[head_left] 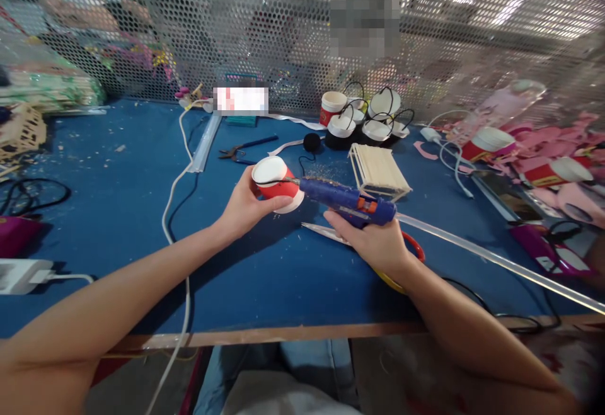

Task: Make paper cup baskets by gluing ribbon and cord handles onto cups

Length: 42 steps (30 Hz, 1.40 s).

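My left hand [248, 202] is closed round a red and white paper cup [288, 198], tilted with its white end towards me. A dark cord lies across the cup near the rim. In my right hand [378, 238] is a blue hot glue gun [345, 198], its nozzle at the side of the cup; I cannot tell if it touches. From the gun's back runs a long clear glue stick [491, 256]. Below the gun lie scissors [326, 232] with red and yellow handles, partly hidden by my right hand.
Several cups with black cord handles [341, 126] stand at the back by a perforated metal screen [293, 43]. Nearby are a small wooden stick rack [380, 166], pliers [241, 149] and a black disc [312, 142]. A white cable [166, 213] crosses the blue table [118, 213]. Pink pieces lie right.
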Available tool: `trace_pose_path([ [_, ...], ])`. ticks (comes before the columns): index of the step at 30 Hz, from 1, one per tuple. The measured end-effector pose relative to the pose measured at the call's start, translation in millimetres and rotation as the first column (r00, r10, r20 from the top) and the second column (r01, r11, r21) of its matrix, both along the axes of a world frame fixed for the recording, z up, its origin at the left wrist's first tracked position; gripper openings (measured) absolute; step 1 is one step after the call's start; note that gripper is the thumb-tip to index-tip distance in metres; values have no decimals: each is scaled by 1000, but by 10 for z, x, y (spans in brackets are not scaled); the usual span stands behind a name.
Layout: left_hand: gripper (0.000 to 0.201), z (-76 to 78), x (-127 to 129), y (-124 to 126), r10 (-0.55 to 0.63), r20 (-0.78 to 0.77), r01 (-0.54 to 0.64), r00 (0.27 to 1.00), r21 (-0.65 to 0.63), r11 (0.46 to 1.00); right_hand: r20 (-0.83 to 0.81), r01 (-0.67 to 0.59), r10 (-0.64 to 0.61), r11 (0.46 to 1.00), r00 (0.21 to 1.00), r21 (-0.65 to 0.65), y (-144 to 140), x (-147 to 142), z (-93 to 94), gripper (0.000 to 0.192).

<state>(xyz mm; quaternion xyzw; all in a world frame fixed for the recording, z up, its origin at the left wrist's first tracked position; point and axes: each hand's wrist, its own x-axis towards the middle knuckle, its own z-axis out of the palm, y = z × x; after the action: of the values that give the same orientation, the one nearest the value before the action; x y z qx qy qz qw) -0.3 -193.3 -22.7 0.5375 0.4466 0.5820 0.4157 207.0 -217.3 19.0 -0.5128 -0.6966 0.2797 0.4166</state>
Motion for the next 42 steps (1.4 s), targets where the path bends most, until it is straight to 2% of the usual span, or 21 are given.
trace_pose_path([
  [3, 60, 4, 6, -4, -12, -4, 12, 1000, 1, 1000, -28, 36, -37, 999, 999, -39, -18, -18, -1, 16],
  [7, 63, -11, 9, -4, 9, -19, -9, 1000, -13, 1000, 2, -31, 31, 999, 1000, 19, -31, -8, -36, 19],
  [12, 64, -17, 6, -5, 9, -45, -8, 999, 4, 1000, 75, -35, 28, 996, 997, 84, -18, 23, -86, 20],
  [20, 64, -49, 4, 9, 12, -55, -11, 998, 22, 1000, 155, -137, 117, 983, 981, 123, 24, 56, -131, 19],
  [25, 63, -64, 8, 12, 6, -46, -5, 999, 18, 1000, 188, -134, 105, 979, 977, 150, 21, 58, -136, 19],
  [35, 62, -36, 11, -6, 22, -61, -22, 998, 0, 1000, 179, -135, 111, 983, 978, 124, 17, 42, -103, 20],
  [42, 64, -19, 11, -17, 11, -29, -12, 1000, -21, 1000, 165, -92, 71, 988, 984, 124, 32, 65, -138, 23],
])
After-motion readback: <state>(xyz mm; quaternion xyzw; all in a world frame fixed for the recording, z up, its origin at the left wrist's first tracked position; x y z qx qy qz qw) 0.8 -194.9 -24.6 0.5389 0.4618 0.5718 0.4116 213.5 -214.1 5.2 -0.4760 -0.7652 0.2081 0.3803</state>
